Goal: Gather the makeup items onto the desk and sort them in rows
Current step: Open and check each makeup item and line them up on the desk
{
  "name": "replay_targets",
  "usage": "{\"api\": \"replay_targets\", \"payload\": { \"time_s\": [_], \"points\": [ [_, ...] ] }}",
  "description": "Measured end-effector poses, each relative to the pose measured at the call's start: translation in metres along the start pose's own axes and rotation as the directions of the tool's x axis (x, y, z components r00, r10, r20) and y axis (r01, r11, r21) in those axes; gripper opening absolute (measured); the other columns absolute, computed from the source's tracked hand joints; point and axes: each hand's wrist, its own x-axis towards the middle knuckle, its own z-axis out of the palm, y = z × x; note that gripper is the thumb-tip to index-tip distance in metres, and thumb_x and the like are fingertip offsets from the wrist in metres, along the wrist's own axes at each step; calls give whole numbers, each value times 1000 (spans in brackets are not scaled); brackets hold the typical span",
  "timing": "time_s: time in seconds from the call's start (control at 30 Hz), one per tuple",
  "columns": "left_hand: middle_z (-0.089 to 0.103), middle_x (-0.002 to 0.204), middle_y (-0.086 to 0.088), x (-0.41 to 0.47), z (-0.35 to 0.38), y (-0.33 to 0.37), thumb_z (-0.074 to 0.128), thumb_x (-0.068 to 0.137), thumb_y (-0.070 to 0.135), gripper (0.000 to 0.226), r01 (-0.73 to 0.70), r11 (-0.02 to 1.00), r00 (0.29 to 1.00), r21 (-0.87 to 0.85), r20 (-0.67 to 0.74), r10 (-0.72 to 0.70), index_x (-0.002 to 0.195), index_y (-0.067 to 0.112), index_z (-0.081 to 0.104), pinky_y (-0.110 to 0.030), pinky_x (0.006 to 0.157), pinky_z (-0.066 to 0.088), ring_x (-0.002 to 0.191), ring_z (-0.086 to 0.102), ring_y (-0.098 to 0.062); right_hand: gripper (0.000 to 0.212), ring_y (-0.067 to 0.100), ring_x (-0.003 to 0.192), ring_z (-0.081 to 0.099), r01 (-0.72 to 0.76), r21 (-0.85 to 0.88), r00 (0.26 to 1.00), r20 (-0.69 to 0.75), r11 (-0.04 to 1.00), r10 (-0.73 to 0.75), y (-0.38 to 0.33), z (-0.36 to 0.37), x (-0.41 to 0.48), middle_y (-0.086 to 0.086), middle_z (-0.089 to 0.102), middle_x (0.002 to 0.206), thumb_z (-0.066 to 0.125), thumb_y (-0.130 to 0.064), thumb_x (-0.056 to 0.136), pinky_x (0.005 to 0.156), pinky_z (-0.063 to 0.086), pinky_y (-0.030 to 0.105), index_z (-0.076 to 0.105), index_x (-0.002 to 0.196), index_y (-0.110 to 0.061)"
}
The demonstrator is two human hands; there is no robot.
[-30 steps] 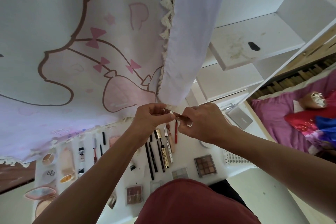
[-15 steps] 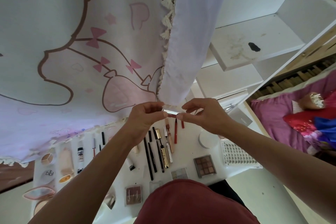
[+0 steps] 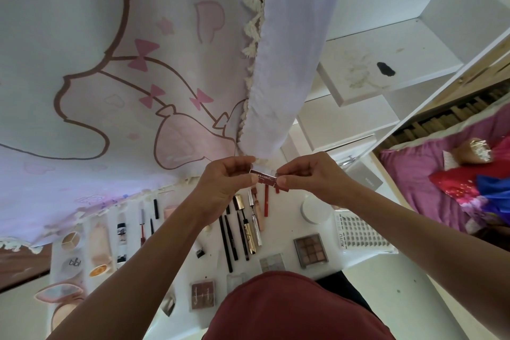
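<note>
A small rose-gold lipstick tube (image 3: 264, 175) is held level above the white desk (image 3: 287, 221). My left hand (image 3: 225, 188) pinches its left end and my right hand (image 3: 311, 178) pinches its right end. Below them lie several pencils and mascaras (image 3: 242, 229) side by side in a row. A brown eyeshadow palette (image 3: 311, 250), a pale palette (image 3: 271, 262) and a small pink palette (image 3: 203, 295) lie nearer to me. Tubes and compacts (image 3: 96, 243) lie at the desk's left end.
A white round jar (image 3: 316, 210) and a lash tray (image 3: 364, 234) sit at the desk's right end. A printed curtain (image 3: 124, 77) hangs over the desk's far side. White shelves (image 3: 386, 63) and a bed with pink bedding (image 3: 455, 174) are to the right.
The hands drew a little apart and then came back together, and now both pinch the lipstick tube level between them. The view has shifted slightly.
</note>
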Motion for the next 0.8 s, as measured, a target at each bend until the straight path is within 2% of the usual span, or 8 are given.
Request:
{"api": "replay_targets", "payload": {
  "time_s": [0.13,0.2,0.23,0.3,0.37,0.53,0.63,0.8],
  "points": [
    [70,97,-9,1,1,0,66,81,-8,33,-4,999,1000,32,-20,4,106,13,67,-31,90,53,93,68,-21,28,37,85,71,-11,-33,1000,7,999,12,2,-1,2,12,76,81,84,-20,71,89,55,52,77,93,-4],
    [71,100,-14,2,2,0,68,82,-4,27,6,999,999,44,-44,-4,106,9,68,-31,90,54,96,68,-25,23,30,81,71,-4,-150,1000,1,989,4,1,-1,3,6,76,80,82,-25,76,84,57,48,78,94,-11],
    [71,101,-17,3,2,-1,68,82,-1,24,19,999,998,30,-66,-17,105,4,68,-32,90,54,97,68,-27,24,22,78,71,30,-275,999,-14,961,-35,1,1,4,1,76,80,80,-33,78,81,58,44,79,95,-16],
    [73,100,-18,5,2,-1,67,85,2,17,51,999,992,-4,-111,-51,101,-2,68,-31,86,55,94,69,-27,26,9,71,67,177,-593,970,-30,786,-241,3,7,6,-9,74,78,71,-47,83,71,57,36,78,94,-25],
    [74,97,-16,7,3,0,67,85,4,13,67,998,988,0,-143,-66,97,-2,69,-30,83,56,89,69,-24,34,9,60,61,257,-774,916,4,579,-401,5,13,8,-9,70,71,57,-54,87,61,53,35,76,85,-26],
    [71,98,-21,7,4,0,73,80,7,16,100,993,983,68,-159,-88,94,-1,69,-29,79,56,79,68,-21,64,15,53,58,267,-844,937,113,466,-330,7,9,11,-4,69,64,28,-66,87,53,43,30,76,82,-25],
    [71,96,-20,6,4,-2,74,79,8,18,110,987,983,113,-158,-91,94,-1,69,-29,78,56,75,68,-18,60,19,44,45,333,-878,905,196,343,-377,5,11,11,-1,57,52,23,-59,89,49,29,27,58,62,-19],
    [71,95,-20,7,5,-3,76,77,11,26,130,978,980,161,-173,-101,97,-3,68,-27,75,56,74,68,-17,59,22,38,37,360,-905,884,252,227,-395,5,13,12,2,49,46,24,-50,93,45,28,27,52,57,-13]
  ]
}}
